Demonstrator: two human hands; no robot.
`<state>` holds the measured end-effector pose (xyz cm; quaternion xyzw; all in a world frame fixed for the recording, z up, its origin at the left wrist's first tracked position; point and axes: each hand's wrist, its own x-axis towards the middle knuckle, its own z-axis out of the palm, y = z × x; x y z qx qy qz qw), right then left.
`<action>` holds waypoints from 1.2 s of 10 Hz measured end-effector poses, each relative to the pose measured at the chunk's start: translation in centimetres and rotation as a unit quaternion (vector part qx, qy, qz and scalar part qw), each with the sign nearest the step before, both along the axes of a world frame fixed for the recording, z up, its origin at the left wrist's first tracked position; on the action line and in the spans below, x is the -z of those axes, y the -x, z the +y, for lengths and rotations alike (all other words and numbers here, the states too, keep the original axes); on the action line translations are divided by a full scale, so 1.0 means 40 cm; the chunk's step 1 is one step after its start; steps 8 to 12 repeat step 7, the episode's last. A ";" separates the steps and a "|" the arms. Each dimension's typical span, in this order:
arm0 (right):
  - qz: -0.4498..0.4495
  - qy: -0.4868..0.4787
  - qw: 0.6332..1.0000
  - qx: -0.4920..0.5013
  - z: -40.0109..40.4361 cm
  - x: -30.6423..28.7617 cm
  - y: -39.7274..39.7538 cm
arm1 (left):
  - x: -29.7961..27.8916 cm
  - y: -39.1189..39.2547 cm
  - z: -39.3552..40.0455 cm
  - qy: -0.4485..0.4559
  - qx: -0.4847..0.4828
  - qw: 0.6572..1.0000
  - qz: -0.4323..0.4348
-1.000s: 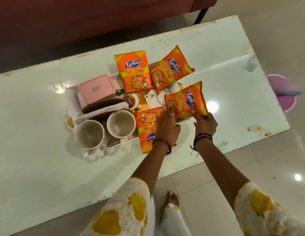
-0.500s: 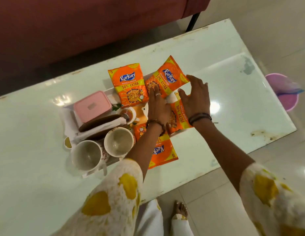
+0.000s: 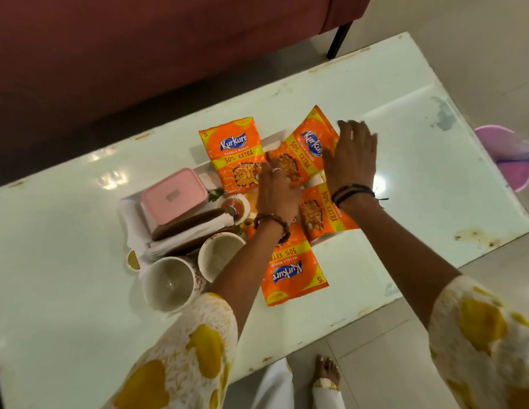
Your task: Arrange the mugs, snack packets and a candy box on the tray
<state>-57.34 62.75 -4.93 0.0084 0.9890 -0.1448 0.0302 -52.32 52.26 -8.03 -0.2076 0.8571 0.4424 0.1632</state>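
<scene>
**tray_newbie:** ok so what've we got mid-frame?

**chai_mod:** we're seeing four orange snack packets fanned around the tray. The upright packet sits top centre, the tilted packet to its right. Our left hand lies flat, fingers spread, where those two meet. The right hand is open too, palm down over the tilted one's right edge.

**tray_newbie:** and the rest?

**chai_mod:** the sideways packet is below the right wrist, the upside-down packet hangs off the tray's near edge. Pink candy box centre-left, two white mugs below it, side by side.
</scene>
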 end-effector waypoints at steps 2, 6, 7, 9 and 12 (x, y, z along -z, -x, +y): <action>-0.091 0.024 0.963 -0.253 -0.191 0.023 -0.052 | -0.003 0.012 -0.135 0.120 -0.026 0.984 -0.130; -0.156 -0.001 0.951 -0.269 -0.200 0.113 -0.092 | -0.012 -0.017 -0.177 -0.011 -0.064 0.989 -0.134; -0.102 0.030 0.962 -0.253 -0.174 0.079 -0.144 | -0.071 -0.046 -0.173 0.011 -0.048 0.997 -0.054; -0.102 0.030 0.962 -0.253 -0.174 0.079 -0.144 | -0.071 -0.046 -0.173 0.011 -0.048 0.997 -0.054; -0.102 0.030 0.962 -0.253 -0.174 0.079 -0.144 | -0.071 -0.046 -0.173 0.011 -0.048 0.997 -0.054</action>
